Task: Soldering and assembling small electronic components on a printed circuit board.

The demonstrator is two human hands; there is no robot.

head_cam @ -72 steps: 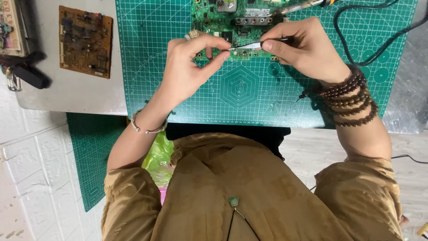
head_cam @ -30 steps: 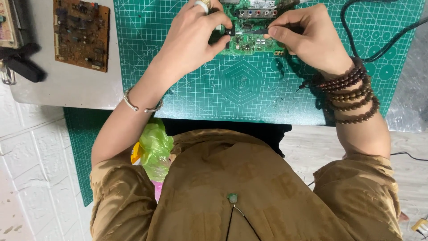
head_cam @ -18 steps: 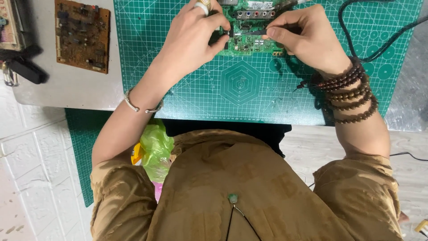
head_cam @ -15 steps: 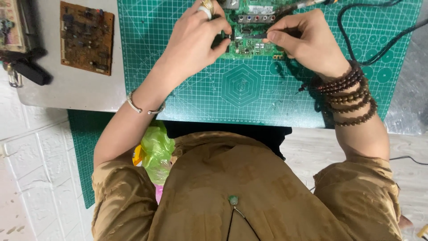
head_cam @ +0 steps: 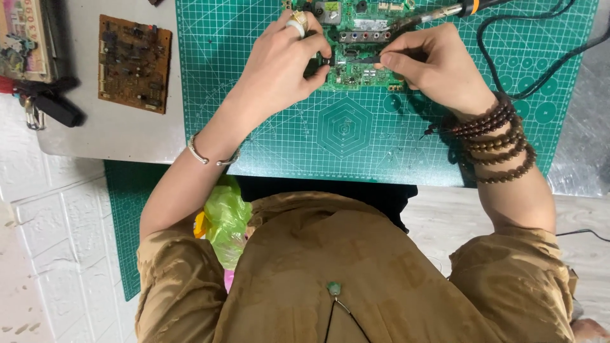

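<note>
The green circuit board lies at the far edge of the green cutting mat, under both hands. The left hand rests on the board's left part, fingers curled and pinching a small dark part. The right hand pinches a thin dark tool whose tip points left, touching the board between the 2 hands. A brown circuit board lies well apart on the grey surface.

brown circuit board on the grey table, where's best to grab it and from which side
Probably by its two long side edges, coming straight down from above. The brown circuit board lies flat, component side up, on the grey table, apart from the keys, so fingers pinching the bare edges avoid the parts.
</note>
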